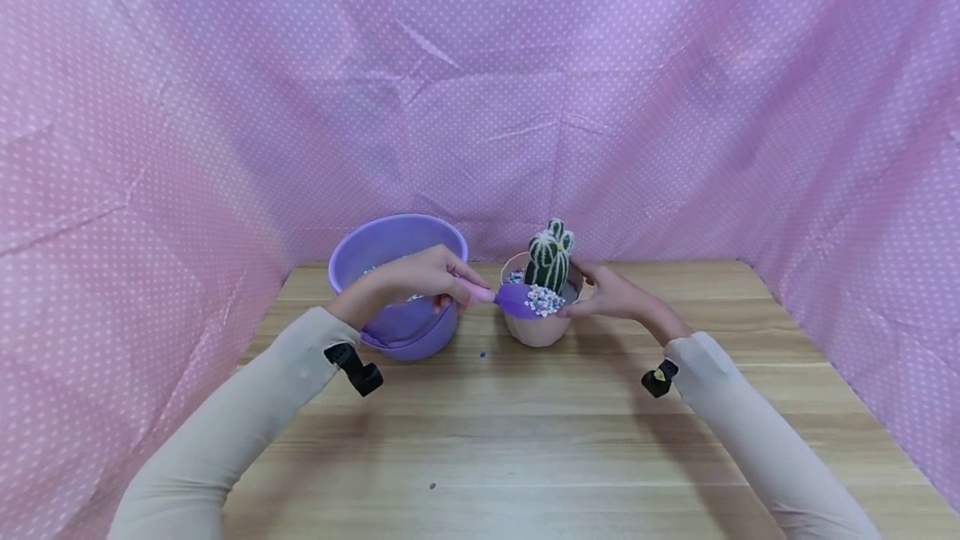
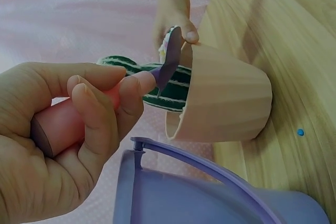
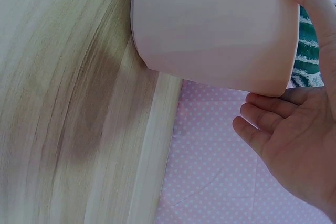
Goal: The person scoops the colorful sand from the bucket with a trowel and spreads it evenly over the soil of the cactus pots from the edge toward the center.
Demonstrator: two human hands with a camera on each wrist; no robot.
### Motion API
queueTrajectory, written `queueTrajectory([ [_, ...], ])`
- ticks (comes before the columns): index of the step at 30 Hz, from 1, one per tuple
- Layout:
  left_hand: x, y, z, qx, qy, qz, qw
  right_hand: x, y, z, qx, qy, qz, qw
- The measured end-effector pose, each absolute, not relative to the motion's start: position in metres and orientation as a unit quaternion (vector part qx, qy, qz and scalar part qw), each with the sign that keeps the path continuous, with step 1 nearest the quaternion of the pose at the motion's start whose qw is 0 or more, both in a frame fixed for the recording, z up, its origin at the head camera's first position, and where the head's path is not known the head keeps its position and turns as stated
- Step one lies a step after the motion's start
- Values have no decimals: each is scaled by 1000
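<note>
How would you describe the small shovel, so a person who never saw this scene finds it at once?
On the wooden table, find the purple bucket and, to its right, the pale pot with a cactus. The left hand grips the shovel, its blade near the pot. Unlike both containers, it has a pink handle and purple blade, loaded with multicoloured pieces.

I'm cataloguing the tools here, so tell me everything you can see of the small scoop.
The scoop has a rounded pink handle and a purple blade, plastic by the look of it. The left hand grips the handle. The blade, loaded with small multicoloured pebbles, is held over the pale pot, beside the cactus, its tip pointing toward the right hand. Whether it touches the pot I can't tell.
</note>
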State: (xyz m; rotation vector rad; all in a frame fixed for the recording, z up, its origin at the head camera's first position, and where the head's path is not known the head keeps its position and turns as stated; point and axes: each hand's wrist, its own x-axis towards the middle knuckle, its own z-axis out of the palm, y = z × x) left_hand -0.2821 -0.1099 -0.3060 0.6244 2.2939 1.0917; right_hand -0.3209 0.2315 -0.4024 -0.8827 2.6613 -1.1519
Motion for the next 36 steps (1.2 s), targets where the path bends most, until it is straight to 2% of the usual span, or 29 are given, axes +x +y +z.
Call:
queueTrajectory([
  [36,-290,-101,-294,214,847,384,300,-320,232,-402,-281,882,-373,61],
])
